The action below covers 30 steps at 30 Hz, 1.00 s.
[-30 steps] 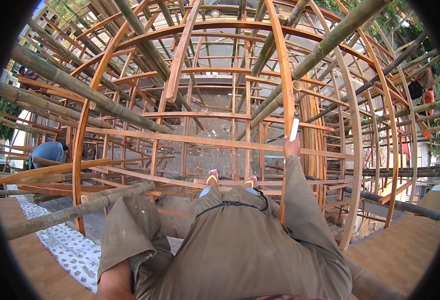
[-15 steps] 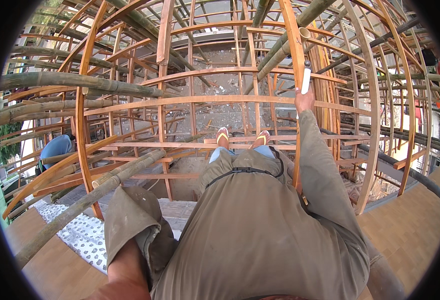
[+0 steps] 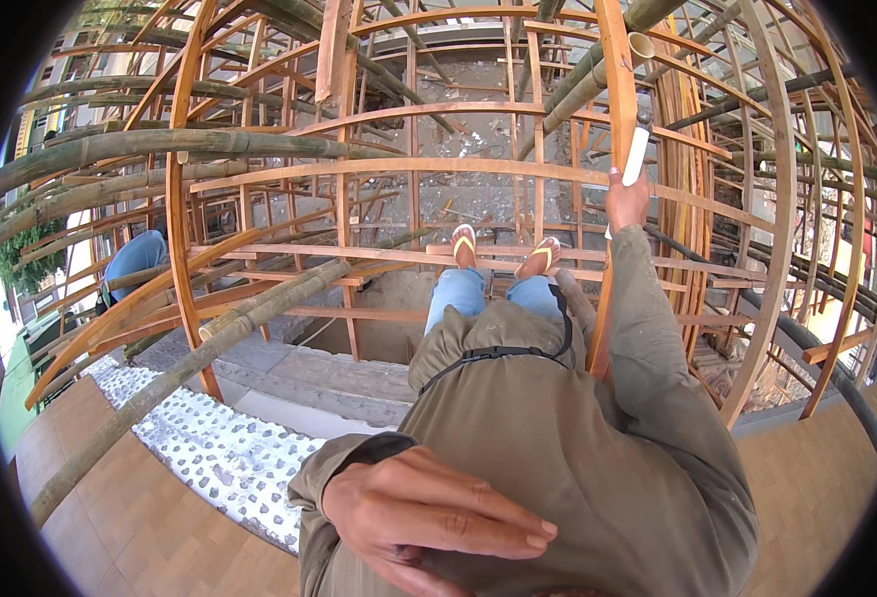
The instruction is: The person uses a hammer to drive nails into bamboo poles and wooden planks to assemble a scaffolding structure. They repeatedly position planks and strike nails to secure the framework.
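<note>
My right hand point(image 3: 628, 202) is wrapped round the white handle point(image 3: 637, 155) of a hammer whose dark head point(image 3: 644, 112) points up and away. It is right beside an upright wooden post point(image 3: 620, 90), close to a horizontal wooden batten point(image 3: 389, 167); whether it also touches the post I cannot tell. My left hand point(image 3: 438, 512) hovers in front of my chest with its fingers stretched out and nothing visible in them. Below, my feet in yellow-strapped flip-flops point(image 3: 465, 241) stand on a wooden crosspiece point(image 3: 399, 257).
Bamboo poles point(image 3: 190, 144) and wooden battens criss-cross all around. A thick bamboo pole point(image 3: 160, 398) slants across the lower left. Far below lies rubble-strewn ground point(image 3: 468, 129). Another person in blue point(image 3: 137, 264) is bent over at left. Tiled floor point(image 3: 817, 478) lies at lower right.
My left hand has come up from the lower left edge to the front of my chest. The right hand keeps its hold on the hammer. The view has shifted slightly.
</note>
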{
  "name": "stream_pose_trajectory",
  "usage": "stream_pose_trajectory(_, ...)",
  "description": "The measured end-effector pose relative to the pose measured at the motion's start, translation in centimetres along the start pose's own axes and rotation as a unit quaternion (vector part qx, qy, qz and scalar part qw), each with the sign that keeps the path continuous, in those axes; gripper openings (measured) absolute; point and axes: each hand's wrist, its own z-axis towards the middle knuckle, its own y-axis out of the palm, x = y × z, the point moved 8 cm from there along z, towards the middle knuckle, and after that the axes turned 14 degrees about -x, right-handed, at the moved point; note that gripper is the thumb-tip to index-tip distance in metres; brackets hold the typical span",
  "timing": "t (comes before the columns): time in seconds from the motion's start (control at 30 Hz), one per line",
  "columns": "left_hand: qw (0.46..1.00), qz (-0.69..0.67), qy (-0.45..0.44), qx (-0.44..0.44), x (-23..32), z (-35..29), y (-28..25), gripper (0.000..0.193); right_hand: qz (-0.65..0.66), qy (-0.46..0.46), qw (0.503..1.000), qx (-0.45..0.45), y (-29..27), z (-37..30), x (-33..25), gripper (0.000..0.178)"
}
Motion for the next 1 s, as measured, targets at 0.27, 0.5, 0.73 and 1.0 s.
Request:
stream_pose_trajectory(0.27, 0.961, -0.271, 0.028, -0.043, -2.8, -0.1, -0.5, 0.048, 0.045, -0.03, 0.999, 0.005, 0.3, 0.2, 0.3, 0.041)
stream_pose_trajectory(0.5, 0.926, -0.361, -0.058, -0.087, -3.2, -4.2, -3.3, 0.027, -0.008, -0.037, 0.999, 0.033, 0.1, 0.2, 0.7, 0.042)
stream_pose_trajectory(0.73, 0.962, -0.267, 0.022, -0.044, 0.2, -6.0, -6.3, 0.015, 0.002, -0.048, 0.999, 0.022, 0.6, 1.1, 2.1, 0.041)
stream_pose_trajectory(1.0, 0.985, -0.136, 0.013, -0.106, 3.3, -8.3, -7.5, 0.013, -0.018, -0.068, 0.997, 0.04, 0.5, 0.8, 1.3, 0.036)
